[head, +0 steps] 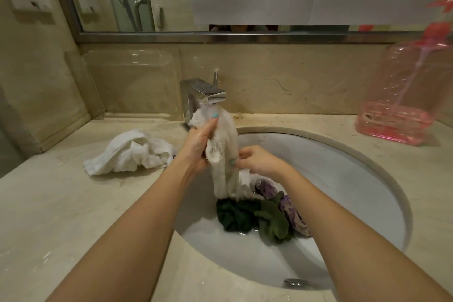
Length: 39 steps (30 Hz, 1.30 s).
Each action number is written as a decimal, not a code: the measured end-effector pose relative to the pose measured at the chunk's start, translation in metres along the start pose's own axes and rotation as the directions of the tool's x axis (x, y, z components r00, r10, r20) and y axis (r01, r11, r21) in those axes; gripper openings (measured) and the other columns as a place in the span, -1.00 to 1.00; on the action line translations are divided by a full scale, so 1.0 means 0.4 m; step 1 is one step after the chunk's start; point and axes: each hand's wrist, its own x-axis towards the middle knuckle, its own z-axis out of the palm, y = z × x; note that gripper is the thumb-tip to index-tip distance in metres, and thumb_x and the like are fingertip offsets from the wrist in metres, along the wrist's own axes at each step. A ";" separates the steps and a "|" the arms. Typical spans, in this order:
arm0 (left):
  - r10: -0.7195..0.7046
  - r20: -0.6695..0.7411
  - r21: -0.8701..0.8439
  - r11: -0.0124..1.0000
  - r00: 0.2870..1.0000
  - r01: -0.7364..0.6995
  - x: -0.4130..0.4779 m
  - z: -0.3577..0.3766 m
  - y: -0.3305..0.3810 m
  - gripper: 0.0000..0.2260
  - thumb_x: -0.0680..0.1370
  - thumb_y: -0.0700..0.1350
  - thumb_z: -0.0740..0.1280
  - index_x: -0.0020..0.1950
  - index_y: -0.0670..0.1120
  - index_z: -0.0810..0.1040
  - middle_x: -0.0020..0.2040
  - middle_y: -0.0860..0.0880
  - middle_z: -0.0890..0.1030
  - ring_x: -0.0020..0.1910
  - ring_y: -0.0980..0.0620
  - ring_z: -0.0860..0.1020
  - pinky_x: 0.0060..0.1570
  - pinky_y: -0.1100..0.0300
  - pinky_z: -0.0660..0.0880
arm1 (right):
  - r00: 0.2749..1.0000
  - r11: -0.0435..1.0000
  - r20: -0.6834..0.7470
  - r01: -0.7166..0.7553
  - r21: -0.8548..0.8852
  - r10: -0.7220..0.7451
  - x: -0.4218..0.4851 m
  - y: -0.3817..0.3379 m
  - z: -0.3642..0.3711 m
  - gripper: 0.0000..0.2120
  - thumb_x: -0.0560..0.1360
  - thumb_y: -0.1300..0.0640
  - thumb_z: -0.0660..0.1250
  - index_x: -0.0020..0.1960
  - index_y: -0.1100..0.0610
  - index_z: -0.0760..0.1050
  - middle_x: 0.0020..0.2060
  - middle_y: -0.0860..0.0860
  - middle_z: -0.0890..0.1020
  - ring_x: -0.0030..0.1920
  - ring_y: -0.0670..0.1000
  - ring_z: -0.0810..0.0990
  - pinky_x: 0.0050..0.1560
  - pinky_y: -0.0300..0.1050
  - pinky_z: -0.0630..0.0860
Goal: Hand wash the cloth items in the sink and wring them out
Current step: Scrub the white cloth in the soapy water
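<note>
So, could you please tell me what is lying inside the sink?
In the sink lie a dark green cloth, an olive cloth and a purple patterned cloth, piled by the drain. The white towel hangs down to them. Whatever is beneath the pile is covered.

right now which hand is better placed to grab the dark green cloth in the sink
Right. The right hand pinches the white cloth low over the sink, nearest the dark green cloth. The left hand grips the white cloth higher, up by the faucet.
</note>
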 end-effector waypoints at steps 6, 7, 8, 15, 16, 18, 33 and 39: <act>0.113 -0.050 0.790 0.612 0.992 -0.030 -0.011 -0.043 -0.013 -0.92 0.60 -0.18 0.28 -0.05 -0.18 0.49 -0.06 -0.20 0.61 -0.15 -0.07 0.58 -0.05 0.01 0.56 | 0.998 0.768 0.020 0.033 0.640 -0.059 -0.022 0.014 -0.091 -0.83 0.54 0.12 0.32 0.04 0.21 0.54 -0.05 0.10 0.60 0.02 0.11 0.55 0.18 0.10 0.44; 0.075 -0.054 0.876 0.483 0.996 0.011 -0.012 -0.044 -0.017 -0.87 0.60 -0.18 0.27 -0.14 -0.15 0.44 -0.11 -0.16 0.56 -0.23 -0.01 0.51 -0.17 0.07 0.51 | 0.997 0.728 0.011 0.047 0.684 -0.076 -0.023 0.012 -0.097 -0.79 0.51 0.10 0.33 0.06 0.21 0.52 -0.03 0.11 0.59 0.04 0.11 0.54 0.19 0.10 0.45; 0.028 -0.055 0.910 0.414 0.998 0.038 -0.016 -0.040 -0.017 -0.82 0.60 -0.17 0.27 -0.19 -0.11 0.38 -0.15 -0.10 0.51 -0.27 0.05 0.44 -0.25 0.13 0.43 | 0.996 0.687 -0.003 0.063 0.724 -0.088 -0.024 0.011 -0.101 -0.77 0.49 0.10 0.34 0.07 0.21 0.50 -0.03 0.10 0.59 0.04 0.10 0.54 0.17 0.08 0.47; -0.127 0.039 0.849 0.527 0.991 0.034 -0.021 -0.044 0.006 -0.56 0.45 0.15 0.46 0.10 -0.16 0.50 -0.02 -0.13 0.62 -0.21 0.00 0.55 -0.18 0.11 0.55 | 0.982 0.730 -0.161 0.182 0.658 -0.099 -0.019 0.001 -0.127 -0.81 0.58 0.24 0.27 0.18 0.18 0.51 -0.01 0.09 0.62 -0.02 0.05 0.61 0.02 -0.04 0.58; -0.111 0.023 0.867 0.497 0.994 0.035 -0.015 -0.053 0.002 -0.61 0.46 0.11 0.47 0.09 -0.15 0.51 -0.02 -0.13 0.62 -0.21 0.00 0.56 -0.18 0.10 0.56 | 0.970 0.793 -0.228 0.204 0.573 -0.085 -0.015 -0.001 -0.119 -0.86 0.59 0.23 0.26 0.12 0.15 0.53 -0.03 0.09 0.63 -0.04 0.05 0.62 -0.03 -0.07 0.58; -0.076 0.003 0.937 0.348 0.997 0.024 -0.005 -0.057 0.000 -0.72 0.51 0.12 0.42 -0.03 -0.08 0.52 -0.13 -0.08 0.59 -0.23 0.02 0.54 -0.25 0.15 0.52 | 0.918 0.916 -0.389 0.217 0.339 -0.074 -0.007 0.000 -0.107 -0.89 0.59 0.20 0.27 -0.02 0.08 0.58 -0.05 0.06 0.64 -0.02 0.06 0.61 -0.03 -0.06 0.53; 0.289 -0.227 0.520 0.843 0.930 -0.135 0.007 -0.052 0.018 -0.73 0.39 -0.04 0.46 -0.33 -0.12 0.41 -0.36 -0.14 0.43 -0.33 -0.06 0.43 -0.32 0.04 0.36 | 0.997 0.980 -0.062 -0.042 0.195 0.055 -0.022 0.034 -0.147 -0.67 0.48 -0.05 0.42 -0.06 0.25 0.61 -0.18 0.09 0.66 -0.14 0.07 0.63 -0.11 -0.07 0.51; 0.285 -0.349 0.393 0.909 0.892 -0.137 0.001 -0.044 0.024 -0.77 0.40 -0.05 0.48 -0.34 -0.09 0.48 -0.40 -0.06 0.49 -0.36 -0.04 0.49 -0.35 0.10 0.39 | 0.984 0.984 0.032 -0.174 -0.049 0.175 -0.035 0.050 -0.145 -0.76 0.54 0.01 0.36 0.12 0.13 0.61 0.08 0.00 0.64 0.13 0.01 0.57 0.18 0.01 0.47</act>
